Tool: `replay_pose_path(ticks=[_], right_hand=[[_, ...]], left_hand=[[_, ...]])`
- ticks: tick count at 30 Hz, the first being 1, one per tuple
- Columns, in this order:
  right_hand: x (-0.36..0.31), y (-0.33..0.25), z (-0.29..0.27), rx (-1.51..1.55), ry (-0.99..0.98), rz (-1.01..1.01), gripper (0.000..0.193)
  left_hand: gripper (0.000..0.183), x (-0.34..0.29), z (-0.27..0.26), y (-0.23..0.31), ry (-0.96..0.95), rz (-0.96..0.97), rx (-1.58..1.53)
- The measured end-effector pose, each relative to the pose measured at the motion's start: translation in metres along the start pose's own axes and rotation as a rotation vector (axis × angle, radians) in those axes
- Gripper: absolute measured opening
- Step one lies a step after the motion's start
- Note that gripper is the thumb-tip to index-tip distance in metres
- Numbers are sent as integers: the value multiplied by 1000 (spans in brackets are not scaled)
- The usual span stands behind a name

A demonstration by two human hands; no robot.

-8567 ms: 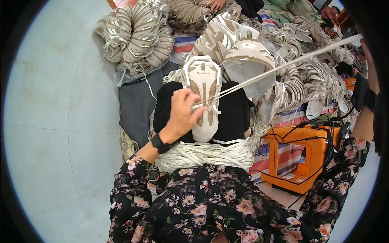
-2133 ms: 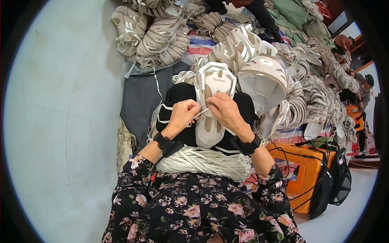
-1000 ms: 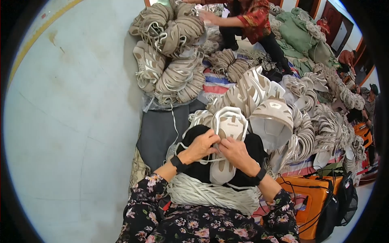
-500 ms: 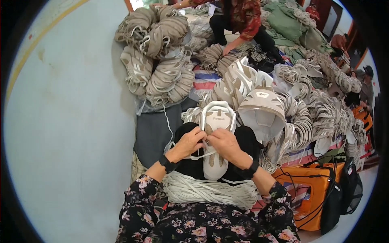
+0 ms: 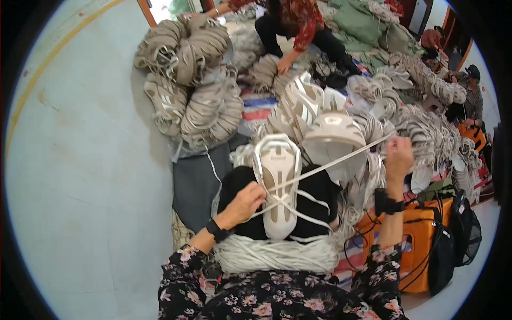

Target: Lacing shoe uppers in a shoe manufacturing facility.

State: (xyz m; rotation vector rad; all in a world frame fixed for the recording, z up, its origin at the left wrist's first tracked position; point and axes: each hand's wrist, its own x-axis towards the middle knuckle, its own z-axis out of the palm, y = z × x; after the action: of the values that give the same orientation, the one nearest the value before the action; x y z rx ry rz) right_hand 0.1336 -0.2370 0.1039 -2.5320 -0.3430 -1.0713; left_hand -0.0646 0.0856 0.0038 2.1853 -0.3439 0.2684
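A beige and white shoe upper (image 5: 276, 169) rests on my lap, its toe toward me. White shoelace (image 5: 333, 162) runs tight from its left edge up to my right hand (image 5: 399, 157), raised at the right with the fingers closed on the lace. My left hand (image 5: 244, 204) is closed at the upper's left edge, pinching it; the fingertips are partly hidden. Lace crosses over the lower part of the upper, and loose strands trail over my right thigh. A thick hank of white laces (image 5: 277, 256) lies across my lap.
Bundled shoe uppers (image 5: 210, 109) are heaped at the far left, more (image 5: 421, 125) at the right. A stack of uppers (image 5: 333, 130) stands just beyond my knees. An orange plastic stool (image 5: 418, 234) with cables and a black bag is at my right. Another person (image 5: 306, 26) works ahead.
My right hand has moved from the shoe upper out to the right and up, drawing the lace taut. My left hand has shifted slightly down and left, staying at the upper's edge.
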Motion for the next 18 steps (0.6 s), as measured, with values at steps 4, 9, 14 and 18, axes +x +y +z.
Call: replay_pose_path(ticks=[4,9,14,18], right_hand=[[-27,-2,-5,-17,-135,-330,28],[-70,-100,26,654,-620,-719,41],[-66,-107,51,645,-816,-770,48],[-76,-94,64,725,-809,-733,46]], left_hand=[[19,-1,-6,8,32,-40,85],[21,37,-17,18,310,124,352],[20,64,15,12,171,318,469],[17,60,32,7,77,296,421]])
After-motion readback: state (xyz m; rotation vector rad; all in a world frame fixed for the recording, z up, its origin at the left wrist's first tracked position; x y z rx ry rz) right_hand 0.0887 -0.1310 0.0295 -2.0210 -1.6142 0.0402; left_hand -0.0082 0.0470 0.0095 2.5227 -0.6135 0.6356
